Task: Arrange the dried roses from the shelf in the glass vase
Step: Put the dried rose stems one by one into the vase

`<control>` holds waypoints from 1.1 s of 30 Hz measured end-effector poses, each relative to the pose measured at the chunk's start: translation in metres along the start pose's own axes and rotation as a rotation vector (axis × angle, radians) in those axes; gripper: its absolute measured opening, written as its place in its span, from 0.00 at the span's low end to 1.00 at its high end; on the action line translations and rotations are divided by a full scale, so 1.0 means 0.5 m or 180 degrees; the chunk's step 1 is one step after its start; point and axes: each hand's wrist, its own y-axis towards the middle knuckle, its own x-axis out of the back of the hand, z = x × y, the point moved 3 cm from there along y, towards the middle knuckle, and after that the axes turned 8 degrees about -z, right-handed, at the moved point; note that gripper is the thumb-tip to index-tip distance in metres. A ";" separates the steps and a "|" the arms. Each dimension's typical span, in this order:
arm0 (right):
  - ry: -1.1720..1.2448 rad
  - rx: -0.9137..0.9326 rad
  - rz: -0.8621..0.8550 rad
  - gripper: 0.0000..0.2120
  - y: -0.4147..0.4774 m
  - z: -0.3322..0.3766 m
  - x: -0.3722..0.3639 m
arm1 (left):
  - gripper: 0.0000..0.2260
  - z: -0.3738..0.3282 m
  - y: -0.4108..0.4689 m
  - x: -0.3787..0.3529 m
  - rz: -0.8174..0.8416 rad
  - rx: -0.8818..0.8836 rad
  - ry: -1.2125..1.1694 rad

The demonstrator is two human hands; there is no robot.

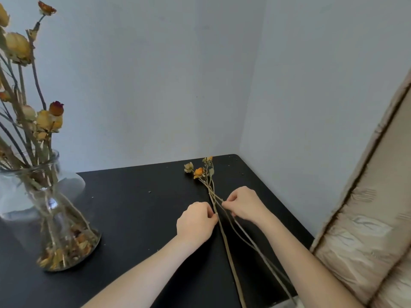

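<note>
- Left hand [196, 221] is curled, and one of the stems [227, 252] is pinched by its fingertips.
- Right hand [244, 205] is curled too, and more stems are pinched by it, just beside the left hand.
- Dried roses [198, 172] are laid flat on the black shelf [133, 207], with the flower heads far away and the cut ends close to the body.
- About the middle of the stems is held, so the heads lie past both hands.
- Glass vase [55, 218] is stood well off to the left, nearer the left hand, with other roses [50, 120] already in it.
- A lift and a swing to the left is likely needed next, and dry heads could be snapped.
</note>
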 end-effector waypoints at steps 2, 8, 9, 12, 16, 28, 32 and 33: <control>0.0245 0.0023 -0.0101 0.08 -0.002 0.004 0.012 | 0.07 -0.003 0.002 -0.002 -0.0052 0.0057 0.0021; 0.0965 -0.0049 -0.0260 0.07 -0.008 0.018 0.038 | 0.11 -0.015 0.013 -0.010 -0.0091 0.0264 0.0235; 0.1026 -0.0046 -0.0294 0.07 -0.009 0.019 0.041 | 0.11 -0.016 0.014 -0.011 -0.0061 0.0293 0.0298; 0.1127 -0.0034 -0.0411 0.07 -0.010 0.021 0.050 | 0.10 -0.013 0.019 -0.013 0.0055 0.0406 0.0347; 0.1228 -0.0065 -0.0518 0.07 -0.009 0.016 0.055 | 0.12 0.002 0.025 0.000 0.0046 0.0559 0.0373; 0.1404 -0.0123 -0.0714 0.07 -0.008 0.009 0.060 | 0.10 0.037 0.040 0.052 -0.0481 0.0660 0.0121; 0.1397 -0.0122 -0.0750 0.08 -0.009 0.010 0.059 | 0.09 0.052 0.049 0.071 -0.0635 0.0715 0.0151; 0.1407 -0.0123 -0.0759 0.08 -0.009 0.011 0.059 | 0.09 0.058 0.052 0.077 -0.0644 0.0733 0.0157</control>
